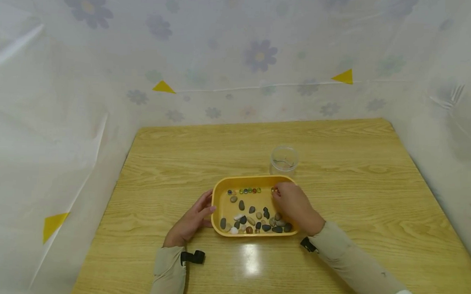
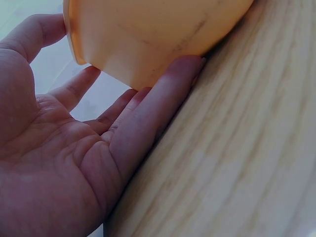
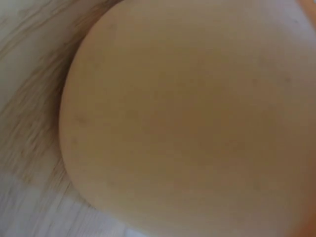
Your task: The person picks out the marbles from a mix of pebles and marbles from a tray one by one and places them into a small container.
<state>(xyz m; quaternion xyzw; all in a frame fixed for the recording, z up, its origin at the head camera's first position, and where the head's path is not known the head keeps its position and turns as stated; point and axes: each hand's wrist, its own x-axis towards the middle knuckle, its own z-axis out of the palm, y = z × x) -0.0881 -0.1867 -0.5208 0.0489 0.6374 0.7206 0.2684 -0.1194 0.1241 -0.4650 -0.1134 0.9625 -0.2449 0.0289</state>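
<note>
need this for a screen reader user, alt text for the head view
A person's right hand reaches into a yellow tray on a wooden table, close to glass marbles lined along its far side, while the left hand touches its left end. Stones lie mostly toward the near side, and a clear container stands behind the tray.

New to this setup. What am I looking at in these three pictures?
No robot: a person's left hand and right hand, both bare. The wide picture is from a head camera looking down; the other two are from wrist cameras. The left one shows the left hand touching a yellow tray; the right one, mostly the tray's outside. The tray sits on a table, with stones mostly toward its near side and marbles along the far side. A clear jar stands behind it. The right hand reaches into the tray by the marbles; whether it holds one isn't clear.
</note>
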